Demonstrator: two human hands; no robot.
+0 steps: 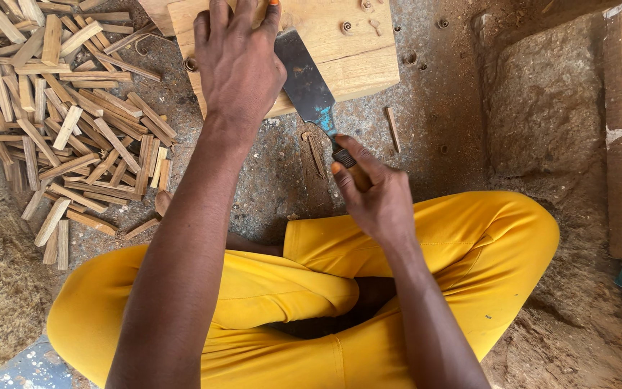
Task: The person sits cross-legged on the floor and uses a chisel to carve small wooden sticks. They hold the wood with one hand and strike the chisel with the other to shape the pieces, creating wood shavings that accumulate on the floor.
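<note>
Head view only. Person seated cross-legged on the ground, yellow trousers (426, 245) filling the lower half of the frame.

Left hand (239, 61) at 12 o'clock, palm down on a pale wooden block (347, 50); its grip appears closed around something small and upright with an orange tip showing above the fingers, but the thing itself is hidden, so I cannot tell what it is. Right hand (368, 191) near centre, grip closed tight round the handle of a broad-bladed chopping knife (307, 86). The blade is dark with a blue-stained patch near the handle; it slants up toward 11 o'clock, and its far end lies over the block just beside the left hand.

Pile of split wooden sticks (73, 122) at 9 to 10 o'clock, well apart from the block, many pieces of similar length lying loosely crosswise. A few stray slivers (316, 153) lie on the ground at 12 o'clock just below the block edge. Small round curls or plugs of wood sit on the block top at 1 o'clock. Sawdust and packed earth at 3 to 5 o'clock, with a rough wall beyond.

Judgement on progress: the large pile suggests much splitting is already done. One piece seems to be in hand on the block, the blade set beside it but not plainly biting. No stock of uncut wood shows, so how much is left I cannot tell.
</note>
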